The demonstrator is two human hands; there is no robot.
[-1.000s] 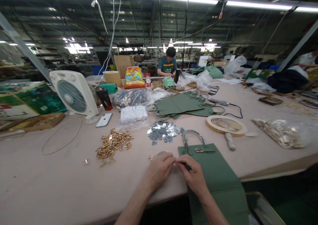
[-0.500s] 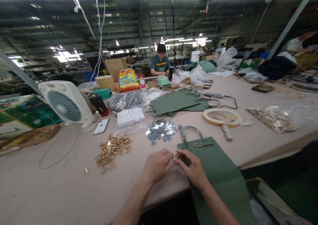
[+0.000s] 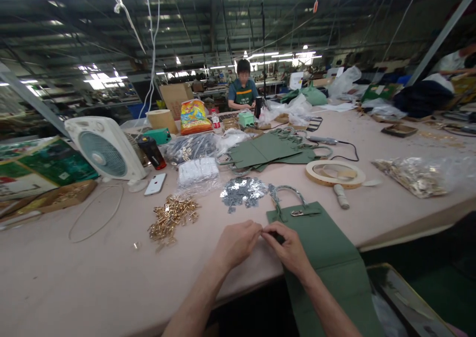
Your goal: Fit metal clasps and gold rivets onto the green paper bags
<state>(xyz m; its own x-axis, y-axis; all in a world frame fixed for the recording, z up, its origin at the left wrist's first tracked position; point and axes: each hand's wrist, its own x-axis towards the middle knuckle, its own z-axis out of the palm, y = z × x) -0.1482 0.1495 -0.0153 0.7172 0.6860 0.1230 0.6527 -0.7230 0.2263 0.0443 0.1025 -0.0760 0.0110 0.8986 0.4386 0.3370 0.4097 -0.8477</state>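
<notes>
1. The counter [image 3: 55,277] is a huge pale slab, and everything below I'll place off the green bag lying on it.
2. The green bag [image 3: 327,252] lies flat right at the counter's near edge. Its lower part hangs over the edge, and its looped handle [image 3: 288,195] points away from the person.
3. A white fan [image 3: 106,148] stands well to the left of the green bag and further back.
4. A stack of flat green bags [image 3: 267,151] sits straight behind the green bag, well apart from it.
5. A clear sack of gold hardware [image 3: 412,175] sits off to the green bag's right.
6. A tape roll [image 3: 334,173] lies just behind the green bag, slightly to the right.
7. A gold clasp pile [image 3: 171,218] sits left of the green bag, out past the hands.
8. A silver plate pile [image 3: 241,190] is near the green bag's handle, on its left.
9. The left hand [image 3: 238,242] rests just beside the green bag's left edge, fingers clenched into a pinch.
10. The right hand [image 3: 290,250] sits on the green bag's upper left corner, fingers pinched too, tips meeting the left hand's.
11. A white phone [image 3: 155,183] lies far left of the green bag, near the fan.
12. A small piece [image 3: 268,234] is pinched between both sets of fingers at the green bag's left edge. It's honestly too tiny to say what it is, maybe a clasp.
</notes>
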